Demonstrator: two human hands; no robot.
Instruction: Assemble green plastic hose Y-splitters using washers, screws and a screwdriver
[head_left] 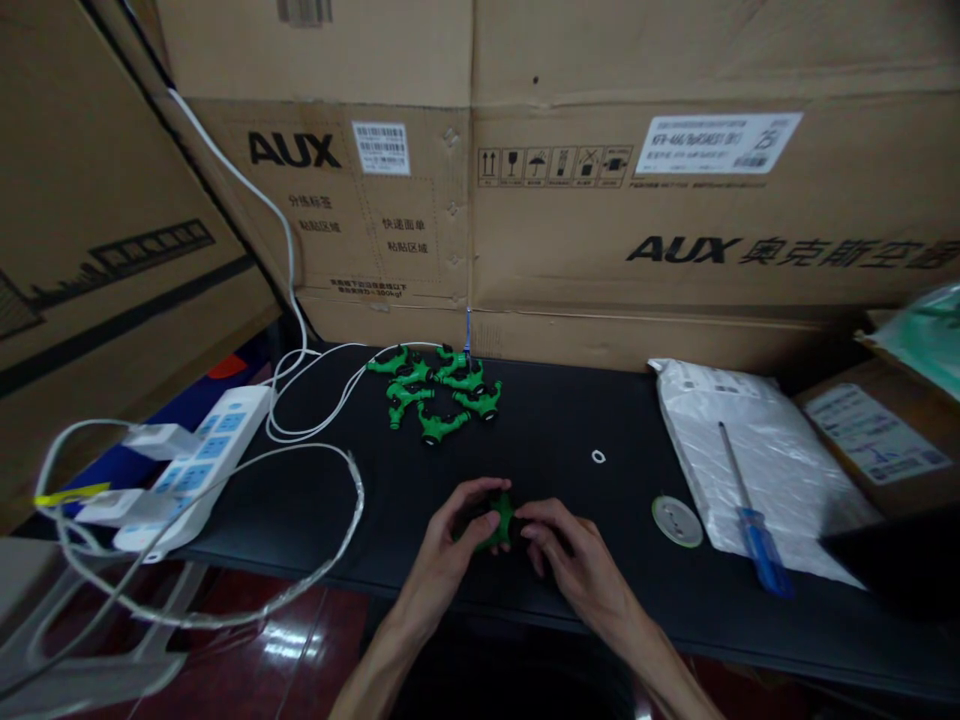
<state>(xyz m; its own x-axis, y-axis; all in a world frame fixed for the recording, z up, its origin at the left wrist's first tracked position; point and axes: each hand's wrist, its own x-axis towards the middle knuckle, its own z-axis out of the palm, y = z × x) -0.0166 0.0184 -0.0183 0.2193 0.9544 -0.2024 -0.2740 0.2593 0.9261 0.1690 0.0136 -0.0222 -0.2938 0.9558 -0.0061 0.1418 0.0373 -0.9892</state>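
Observation:
Near the front edge of the black table, my left hand (469,525) is closed around a green Y-shaped hose connector (504,518), its thumb lying across the body. My right hand (566,545) pinches a dark end of the same connector from the right; the fingers hide exactly what is between the tips. Beyond my hands lies a cluster of several similar green connectors (441,428) with black parts. A small white ring (598,457) rests on the table to the right of them.
To the left are a white power strip (214,450) and looped white cables (352,500). On the right, a blue-handled screwdriver (761,550) lies on a silvery bag (720,430), beside a round badge-like disc (677,521). Large cardboard boxes (555,250) wall the back.

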